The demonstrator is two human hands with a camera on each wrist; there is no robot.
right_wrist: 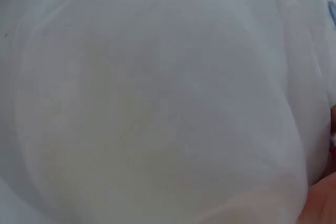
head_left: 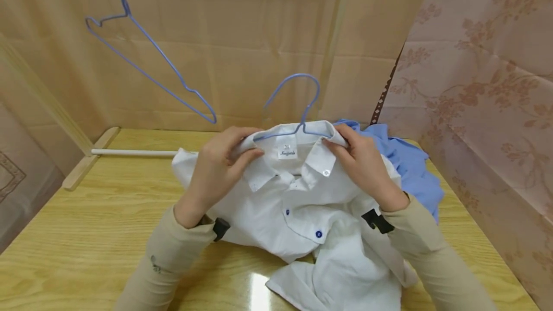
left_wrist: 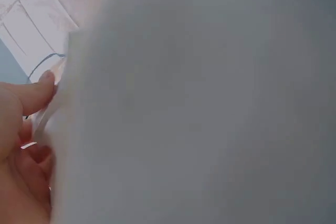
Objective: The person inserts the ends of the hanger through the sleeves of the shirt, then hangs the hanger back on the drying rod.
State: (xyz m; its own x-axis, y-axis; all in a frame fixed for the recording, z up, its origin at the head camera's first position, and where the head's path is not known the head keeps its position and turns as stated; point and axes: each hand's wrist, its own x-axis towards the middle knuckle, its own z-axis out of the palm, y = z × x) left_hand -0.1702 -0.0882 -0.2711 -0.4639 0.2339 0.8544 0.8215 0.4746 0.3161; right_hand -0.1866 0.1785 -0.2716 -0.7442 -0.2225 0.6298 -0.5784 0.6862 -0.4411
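Note:
Both hands hold a white shirt (head_left: 259, 220) by its collar, above the wooden table. The left hand (head_left: 218, 172) pinches the collar's left side between thumb and fingers; the right hand (head_left: 365, 160) pinches the right side. Inside the collar sits a blue wire hanger (head_left: 317, 88), its hook standing up over the neckline and its shoulders mostly hidden in the cloth. The collar label shows, and the shirt's lower part lies crumpled on the table. In the left wrist view the thumb (left_wrist: 39, 93) presses on the cloth, while white fabric fills most of the right wrist view.
A second blue wire hanger (head_left: 160, 52) hangs at the upper left. A white rod (head_left: 138, 153) with a wooden end foot (head_left: 90, 160) lies along the table's (head_left: 86, 229) back left. Blue cloth (head_left: 406, 162) lies behind the right hand. Curtains (head_left: 259, 37) border the table.

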